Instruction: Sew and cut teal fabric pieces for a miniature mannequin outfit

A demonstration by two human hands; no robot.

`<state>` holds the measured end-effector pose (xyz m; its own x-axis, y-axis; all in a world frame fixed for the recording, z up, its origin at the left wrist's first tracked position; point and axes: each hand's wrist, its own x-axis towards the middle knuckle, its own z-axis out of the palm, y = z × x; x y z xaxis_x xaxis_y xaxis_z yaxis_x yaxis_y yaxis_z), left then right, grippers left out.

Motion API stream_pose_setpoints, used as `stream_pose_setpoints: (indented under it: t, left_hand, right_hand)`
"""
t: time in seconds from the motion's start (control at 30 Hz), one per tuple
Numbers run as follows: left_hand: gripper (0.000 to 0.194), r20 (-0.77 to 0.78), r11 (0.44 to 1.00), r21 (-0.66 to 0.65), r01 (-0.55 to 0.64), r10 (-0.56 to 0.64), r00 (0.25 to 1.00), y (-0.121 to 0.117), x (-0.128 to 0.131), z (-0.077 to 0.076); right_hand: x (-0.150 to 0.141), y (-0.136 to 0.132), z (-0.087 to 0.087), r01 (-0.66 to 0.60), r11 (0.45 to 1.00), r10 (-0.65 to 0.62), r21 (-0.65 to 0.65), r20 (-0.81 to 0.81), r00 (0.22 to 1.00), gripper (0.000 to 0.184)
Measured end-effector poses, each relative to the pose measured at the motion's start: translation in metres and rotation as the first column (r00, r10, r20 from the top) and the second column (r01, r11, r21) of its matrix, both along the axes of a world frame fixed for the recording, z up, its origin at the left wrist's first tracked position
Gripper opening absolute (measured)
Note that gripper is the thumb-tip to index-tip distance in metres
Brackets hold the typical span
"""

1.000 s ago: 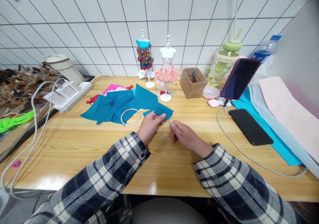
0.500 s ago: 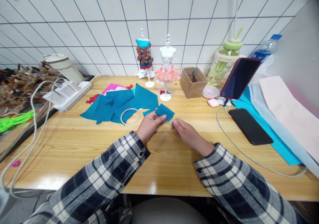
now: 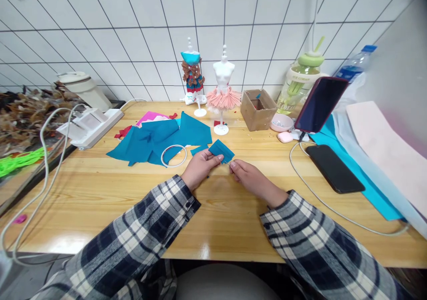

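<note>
My left hand (image 3: 202, 166) pinches a small folded piece of teal fabric (image 3: 220, 150) between thumb and fingers. Close to its right, my right hand (image 3: 246, 173) is closed on a thin needle-like tool (image 3: 227, 162), whose tip meets the fabric's lower edge; its exact kind is too small to make out. Larger teal fabric pieces (image 3: 153, 140) lie on the table to the left, with a white ring (image 3: 174, 156) resting over their front edge. Behind the hands stands a white mini dress form (image 3: 223, 75) wearing a pink ruffled skirt (image 3: 223, 98).
Farther back are a second dressed form (image 3: 192, 73), a small cardboard box (image 3: 258, 113) and a pink dish (image 3: 281, 123). On the right are a propped phone (image 3: 320, 104), a black phone (image 3: 335, 169) and fabric sheets (image 3: 383, 144). A power strip (image 3: 93, 129) sits at left.
My right hand has shifted very slightly left toward the fabric, and the thin tool's tip now shows against its lower edge. My left hand keeps its hold; the other things stay put.
</note>
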<state>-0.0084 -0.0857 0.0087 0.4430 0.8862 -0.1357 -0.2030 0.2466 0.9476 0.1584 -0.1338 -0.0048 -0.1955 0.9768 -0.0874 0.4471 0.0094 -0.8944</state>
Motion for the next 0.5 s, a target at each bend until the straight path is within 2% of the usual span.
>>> stream_pose_setpoints:
  t: [0.5]
  left_hand:
    - [0.020, -0.033, 1.000, 0.018, 0.005, -0.005, 0.999, -0.0003, -0.0001, 0.0026]
  right_hand:
    - [-0.0004, -0.0002, 0.0053, -0.005, 1.000, 0.005, -0.013, -0.035, 0.999, 0.034]
